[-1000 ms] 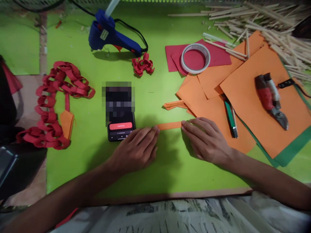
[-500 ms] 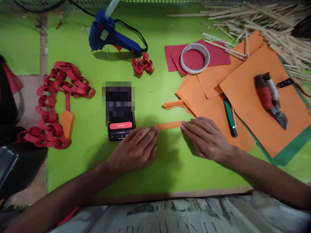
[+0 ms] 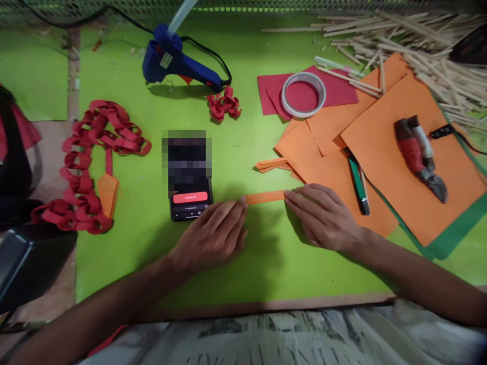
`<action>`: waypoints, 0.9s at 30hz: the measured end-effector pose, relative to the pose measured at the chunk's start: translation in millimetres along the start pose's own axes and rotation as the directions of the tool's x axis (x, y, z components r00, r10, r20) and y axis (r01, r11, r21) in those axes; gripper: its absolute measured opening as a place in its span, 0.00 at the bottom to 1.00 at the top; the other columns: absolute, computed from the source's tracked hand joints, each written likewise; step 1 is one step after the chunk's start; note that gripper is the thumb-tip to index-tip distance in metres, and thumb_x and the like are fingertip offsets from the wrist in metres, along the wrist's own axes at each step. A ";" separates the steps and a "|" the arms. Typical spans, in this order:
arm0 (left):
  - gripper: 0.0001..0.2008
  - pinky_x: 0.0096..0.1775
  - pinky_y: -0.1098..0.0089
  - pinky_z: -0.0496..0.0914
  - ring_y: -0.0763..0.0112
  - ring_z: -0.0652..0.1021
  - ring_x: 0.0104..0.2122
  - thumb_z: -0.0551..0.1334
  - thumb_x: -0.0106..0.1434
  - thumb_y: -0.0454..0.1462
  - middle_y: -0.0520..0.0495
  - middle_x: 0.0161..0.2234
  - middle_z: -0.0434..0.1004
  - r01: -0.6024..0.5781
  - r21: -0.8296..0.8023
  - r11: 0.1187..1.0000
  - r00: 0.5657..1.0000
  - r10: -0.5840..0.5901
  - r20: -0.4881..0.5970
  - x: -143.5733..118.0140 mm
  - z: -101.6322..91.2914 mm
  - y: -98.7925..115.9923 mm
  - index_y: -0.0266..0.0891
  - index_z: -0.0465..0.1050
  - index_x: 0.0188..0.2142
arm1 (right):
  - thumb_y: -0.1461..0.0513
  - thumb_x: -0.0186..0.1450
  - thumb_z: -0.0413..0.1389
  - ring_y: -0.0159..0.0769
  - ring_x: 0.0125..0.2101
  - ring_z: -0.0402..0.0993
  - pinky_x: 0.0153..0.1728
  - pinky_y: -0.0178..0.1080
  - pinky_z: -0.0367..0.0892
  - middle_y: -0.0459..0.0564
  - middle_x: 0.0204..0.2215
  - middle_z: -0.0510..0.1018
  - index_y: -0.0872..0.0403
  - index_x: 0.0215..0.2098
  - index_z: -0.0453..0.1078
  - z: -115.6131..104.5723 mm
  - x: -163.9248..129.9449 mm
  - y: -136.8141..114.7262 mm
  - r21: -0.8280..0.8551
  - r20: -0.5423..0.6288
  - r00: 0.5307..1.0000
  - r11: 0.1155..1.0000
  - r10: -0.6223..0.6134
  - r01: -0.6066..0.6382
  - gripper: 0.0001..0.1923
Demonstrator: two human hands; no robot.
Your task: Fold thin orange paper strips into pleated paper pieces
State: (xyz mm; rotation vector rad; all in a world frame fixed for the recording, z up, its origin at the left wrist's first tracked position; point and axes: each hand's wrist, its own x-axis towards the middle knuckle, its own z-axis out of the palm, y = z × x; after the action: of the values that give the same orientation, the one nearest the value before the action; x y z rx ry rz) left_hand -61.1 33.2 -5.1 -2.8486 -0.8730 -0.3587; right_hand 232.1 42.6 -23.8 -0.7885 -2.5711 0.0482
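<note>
Orange strip's [image 3: 265, 196] ends hide beneath both hands' fingers [image 3: 240, 204].

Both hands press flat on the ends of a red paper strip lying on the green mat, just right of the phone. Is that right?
Not quite: the head view shows an orange paper strip, not a red one. The left hand and right hand do press its ends flat on the green mat, just right of the black phone.
</note>
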 end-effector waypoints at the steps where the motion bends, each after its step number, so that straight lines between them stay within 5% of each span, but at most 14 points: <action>1: 0.19 0.44 0.59 0.77 0.54 0.81 0.46 0.61 0.67 0.37 0.32 0.52 0.80 0.005 -0.001 1.000 1.000 -0.005 -0.002 0.3 0.3 0.9 0.21 0.76 0.51 | 0.71 0.62 0.55 0.54 0.51 0.74 0.51 0.56 0.74 0.63 0.51 0.80 0.69 0.54 0.71 0.4 0.1 0.0 -0.002 -0.005 1.000 1.000 -0.005 0.005 0.21; 10: 0.29 0.66 0.55 0.62 0.49 0.68 0.64 0.55 0.72 0.43 0.29 0.64 0.67 -0.130 -0.170 0.977 0.985 0.148 0.094 17.5 12.6 27.0 0.19 0.64 0.62 | 0.69 0.64 0.53 0.52 0.52 0.74 0.50 0.55 0.76 0.62 0.50 0.80 0.66 0.55 0.70 3.0 -0.4 0.3 -0.015 -0.021 1.000 1.000 -0.003 0.003 0.21; 16: 0.34 0.66 0.49 0.59 0.41 0.64 0.66 0.52 0.72 0.47 0.19 0.65 0.60 -0.083 -0.256 0.963 0.980 0.125 0.152 28.8 18.7 31.0 0.15 0.58 0.64 | 0.69 0.65 0.53 0.51 0.50 0.75 0.50 0.54 0.76 0.61 0.50 0.81 0.65 0.54 0.71 1.8 0.8 -0.4 -0.022 -0.016 1.000 1.000 -0.001 0.001 0.20; 27: 0.35 0.66 0.46 0.58 0.38 0.64 0.65 0.53 0.71 0.49 0.17 0.65 0.59 -0.064 -0.252 0.966 0.977 0.112 0.183 32.6 18.2 31.4 0.16 0.58 0.64 | 0.69 0.64 0.53 0.51 0.52 0.75 0.50 0.55 0.76 0.64 0.51 0.80 0.65 0.59 0.68 2.3 -0.4 0.5 0.044 -0.024 1.000 0.999 0.001 0.000 0.24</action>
State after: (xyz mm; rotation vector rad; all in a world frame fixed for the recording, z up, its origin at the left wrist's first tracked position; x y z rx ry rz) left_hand -13.7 28.5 -15.9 -3.1837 -0.7778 -0.1885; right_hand 231.8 43.0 -26.1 -0.7693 -2.5382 0.0948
